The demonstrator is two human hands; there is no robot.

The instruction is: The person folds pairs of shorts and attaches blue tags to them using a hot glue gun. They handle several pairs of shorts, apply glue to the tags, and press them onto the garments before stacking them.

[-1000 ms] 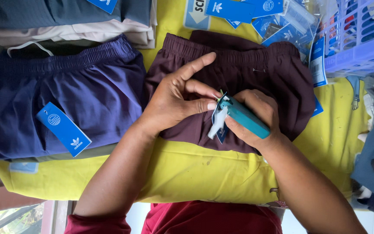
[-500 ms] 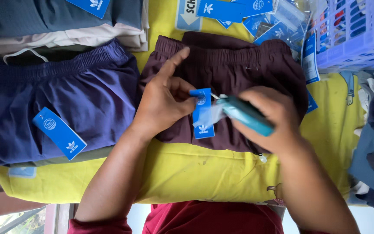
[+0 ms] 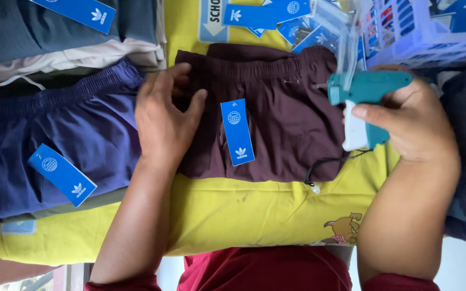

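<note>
the yellow cloth covers our counter and carries everything else. on it, toward our left, lie the navy shorts, already wearing a blue hang tag; above them sits a stack of folded garments with a tag of its own.

the maroon shorts lie flat in the middle of the cloth, waistband toward the far side, drawstring trailing off the near edge. a second ago both our hands were bunched together over this fabric, the gun pressed in at the tag. now they have parted. the blue tag lies alone on the maroon fabric, free of our fingers; we judge it fastened, though the plastic tie itself is too small to make out.

our left hand has slid over to the left edge of the maroon shorts, palm down and fingers spread, pressing on the cloth with nothing closed inside it. our right hand has drawn back to the right and lifted clear, its grip wrapped tight around the teal tagging gun, needle pointing at the waistband but apart from it. behind the gun stands a pale plastic basket, with loose blue tags just beside it.
</note>
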